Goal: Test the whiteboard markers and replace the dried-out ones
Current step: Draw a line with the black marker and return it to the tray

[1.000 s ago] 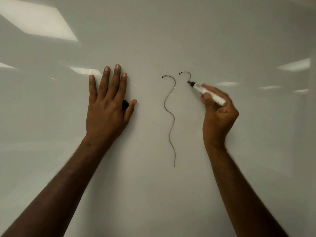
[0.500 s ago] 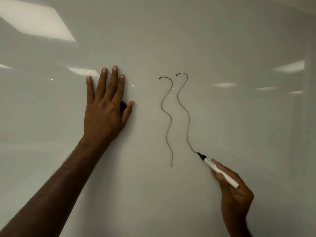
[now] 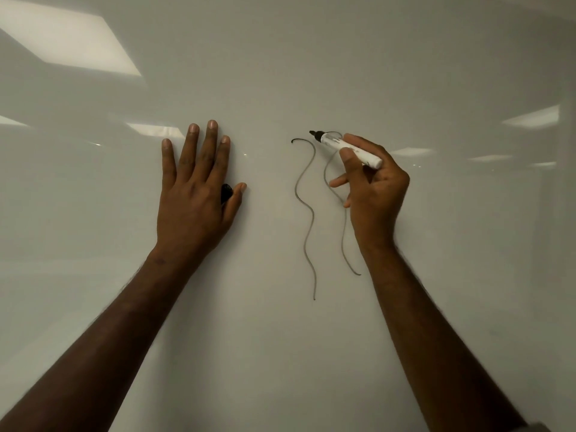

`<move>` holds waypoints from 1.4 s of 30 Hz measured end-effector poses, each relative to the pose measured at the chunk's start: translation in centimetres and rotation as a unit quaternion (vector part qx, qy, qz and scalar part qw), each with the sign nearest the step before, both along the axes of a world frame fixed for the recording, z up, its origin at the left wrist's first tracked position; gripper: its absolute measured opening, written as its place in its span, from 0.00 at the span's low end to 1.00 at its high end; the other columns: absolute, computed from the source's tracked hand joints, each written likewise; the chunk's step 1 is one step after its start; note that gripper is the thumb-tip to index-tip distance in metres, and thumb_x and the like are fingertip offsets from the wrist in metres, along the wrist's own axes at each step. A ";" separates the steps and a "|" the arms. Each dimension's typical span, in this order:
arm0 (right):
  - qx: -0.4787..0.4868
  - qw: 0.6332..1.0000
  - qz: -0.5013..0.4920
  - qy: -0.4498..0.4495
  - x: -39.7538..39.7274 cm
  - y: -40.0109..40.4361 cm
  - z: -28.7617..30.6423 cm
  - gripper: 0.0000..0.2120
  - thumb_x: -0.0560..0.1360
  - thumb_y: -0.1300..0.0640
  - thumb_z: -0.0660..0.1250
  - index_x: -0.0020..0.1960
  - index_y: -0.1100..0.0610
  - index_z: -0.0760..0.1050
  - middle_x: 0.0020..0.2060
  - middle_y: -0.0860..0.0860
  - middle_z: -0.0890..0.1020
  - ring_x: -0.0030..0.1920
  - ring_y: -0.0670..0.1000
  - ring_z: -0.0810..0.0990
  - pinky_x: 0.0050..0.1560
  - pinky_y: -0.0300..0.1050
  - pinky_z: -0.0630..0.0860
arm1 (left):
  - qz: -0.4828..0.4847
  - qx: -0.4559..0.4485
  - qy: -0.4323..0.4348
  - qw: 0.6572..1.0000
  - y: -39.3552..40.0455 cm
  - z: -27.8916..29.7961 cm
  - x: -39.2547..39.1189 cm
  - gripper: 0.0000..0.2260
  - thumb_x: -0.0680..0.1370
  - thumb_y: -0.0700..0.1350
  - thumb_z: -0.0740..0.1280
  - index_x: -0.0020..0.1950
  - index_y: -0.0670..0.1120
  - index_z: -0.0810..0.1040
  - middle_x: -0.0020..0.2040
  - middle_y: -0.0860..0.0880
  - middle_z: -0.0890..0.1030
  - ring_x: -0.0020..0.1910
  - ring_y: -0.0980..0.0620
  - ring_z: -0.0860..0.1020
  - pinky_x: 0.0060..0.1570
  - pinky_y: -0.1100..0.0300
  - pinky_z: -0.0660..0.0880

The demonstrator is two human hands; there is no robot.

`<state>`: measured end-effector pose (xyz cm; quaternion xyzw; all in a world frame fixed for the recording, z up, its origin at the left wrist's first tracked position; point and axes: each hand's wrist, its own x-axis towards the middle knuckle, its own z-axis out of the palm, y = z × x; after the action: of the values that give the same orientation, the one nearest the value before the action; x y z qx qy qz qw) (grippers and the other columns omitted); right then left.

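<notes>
Hands: 2.
Left hand (image 3: 199, 194): flat on whiteboard (image 3: 93, 244), fingers straight; black cap (image 3: 226, 193) tucked under thumb.
Right hand (image 3: 372, 188): grips 1 marker (image 3: 346, 148), tip up-left, near top of lines.
Wavy lines (image 3: 307, 219): 2, side by side; right hand hides pt of 2nd.
Light glare (image 3: 71, 39): several spots.

1. White marker (image 3: 346, 149): uncapped, black tip pointing up-left, gripped in the right hand (image 3: 374, 188) near the whiteboard (image 3: 311, 57) middle.
2. Black cap (image 3: 226, 193): mostly hidden under the left hand (image 3: 193, 194), between thumb and forefinger.
3. Two wavy grey lines (image 3: 307, 219) run down the whiteboard, side by side.
</notes>
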<state>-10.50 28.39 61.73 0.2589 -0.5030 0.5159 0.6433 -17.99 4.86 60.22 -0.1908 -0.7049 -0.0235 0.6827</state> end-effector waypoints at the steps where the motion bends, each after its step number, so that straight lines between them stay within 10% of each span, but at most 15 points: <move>1: -0.006 1.000 -0.007 -0.004 -0.4 0.0 0.0 0.10 0.78 0.60 0.69 0.58 0.62 0.81 0.53 0.54 0.85 0.37 0.57 0.85 0.27 0.33 0.73 | -0.001 0.000 -0.001 1.000 0.0 0.0 0.0 0.30 0.85 0.58 0.51 0.82 0.43 0.52 0.82 0.43 0.51 0.81 0.42 0.47 0.78 0.38 0.46; 20: -0.065 0.989 -0.065 -0.118 2.6 3.9 -20.9 0.08 0.75 0.62 0.66 0.52 0.59 0.82 0.38 0.53 0.86 0.35 0.57 0.84 0.26 0.47 0.77 | -0.142 0.017 0.024 0.990 -0.3 -0.2 0.3 0.26 0.84 0.58 0.58 0.78 0.46 0.65 0.79 0.42 0.62 0.79 0.43 0.60 0.77 0.38 0.51; 25: -0.094 0.989 -0.038 -0.105 4.4 3.4 -20.4 0.08 0.77 0.63 0.65 0.53 0.59 0.81 0.39 0.53 0.86 0.34 0.58 0.84 0.25 0.46 0.75 | -0.266 0.032 0.100 0.958 -1.0 -0.9 0.1 0.18 0.80 0.52 0.68 0.39 0.39 0.77 0.44 0.43 0.82 0.53 0.41 0.79 0.67 0.48 0.65; 33: -0.134 0.984 0.026 -0.118 6.0 1.1 -20.2 0.09 0.77 0.61 0.64 0.53 0.58 0.81 0.40 0.57 0.85 0.34 0.60 0.84 0.25 0.43 0.75 | -0.275 0.008 -0.006 0.961 0.1 -5.3 3.0 0.21 0.82 0.56 0.62 0.34 0.46 0.66 0.31 0.50 0.68 0.34 0.49 0.66 0.44 0.55 0.61; 36: -0.147 0.979 0.045 -0.133 6.2 0.6 -21.0 0.09 0.77 0.60 0.64 0.53 0.58 0.81 0.41 0.56 0.85 0.34 0.60 0.84 0.25 0.43 0.75 | -0.400 0.067 -0.122 0.906 1.1 -9.7 5.3 0.20 0.81 0.52 0.63 0.33 0.43 0.67 0.29 0.49 0.69 0.28 0.47 0.69 0.32 0.52 0.67; 39: -0.154 0.972 0.078 -0.161 6.4 -0.2 -21.8 0.09 0.77 0.60 0.64 0.53 0.58 0.81 0.43 0.56 0.86 0.34 0.62 0.84 0.25 0.43 0.75 | -0.554 0.168 -0.238 0.780 2.4 -14.3 7.2 0.15 0.80 0.52 0.56 0.37 0.45 0.70 0.32 0.50 0.72 0.30 0.42 0.74 0.25 0.47 0.72; 42: -0.137 0.965 0.112 -0.191 6.6 -1.3 -22.5 0.09 0.76 0.62 0.64 0.52 0.59 0.81 0.43 0.56 0.86 0.34 0.62 0.84 0.26 0.43 0.75 | -0.584 0.243 -0.257 0.731 3.7 -17.9 8.7 0.13 0.82 0.49 0.52 0.44 0.45 0.72 0.40 0.49 0.75 0.43 0.42 0.80 0.33 0.42 0.79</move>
<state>-3.95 27.07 39.22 0.1195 -0.5092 0.6883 0.5026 -9.34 8.60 42.28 -0.3795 -0.5730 -0.6362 0.3506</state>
